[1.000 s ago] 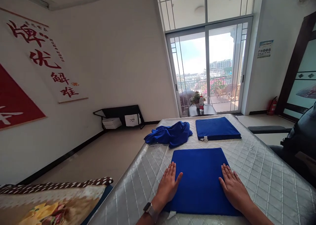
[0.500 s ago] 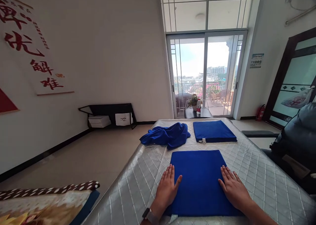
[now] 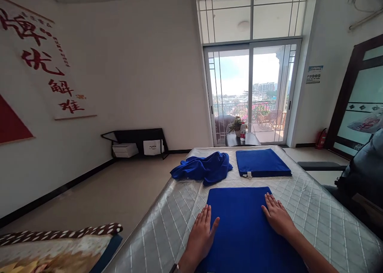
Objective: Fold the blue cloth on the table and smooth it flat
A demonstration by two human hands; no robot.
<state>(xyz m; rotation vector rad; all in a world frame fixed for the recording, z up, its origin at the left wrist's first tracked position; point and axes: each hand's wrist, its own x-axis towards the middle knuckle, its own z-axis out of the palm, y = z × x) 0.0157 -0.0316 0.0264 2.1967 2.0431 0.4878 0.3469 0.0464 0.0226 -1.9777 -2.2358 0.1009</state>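
A flat blue folded cloth [image 3: 241, 229] lies on the quilted silver mattress [image 3: 161, 213] in front of me. My left hand [image 3: 202, 233] rests flat along its left edge, fingers straight and thumb out over the fabric. On the opposite side my right hand [image 3: 278, 215] lies flat on its right edge, fingers pointing toward the far corner. Neither hand grips anything. Beyond the cloth, a crumpled blue cloth [image 3: 206, 167] sits at the far left, and a neat stack of folded blue cloths [image 3: 262, 162] with a white tag lies at the far right.
Past the mattress stands a small dark table [image 3: 243, 139] with a potted plant and a bottle, before a sliding glass door [image 3: 230, 85]. A black rack [image 3: 137, 137] stands by the wall. A dark chair [image 3: 362, 177] is at right; a patterned blanket [image 3: 60, 251] lies at lower left.
My right hand has slid slightly forward and left along the cloth's edge. The left hand stays at the left edge. The view has tilted up slightly, so the cloth's near edge is nearly out of frame.
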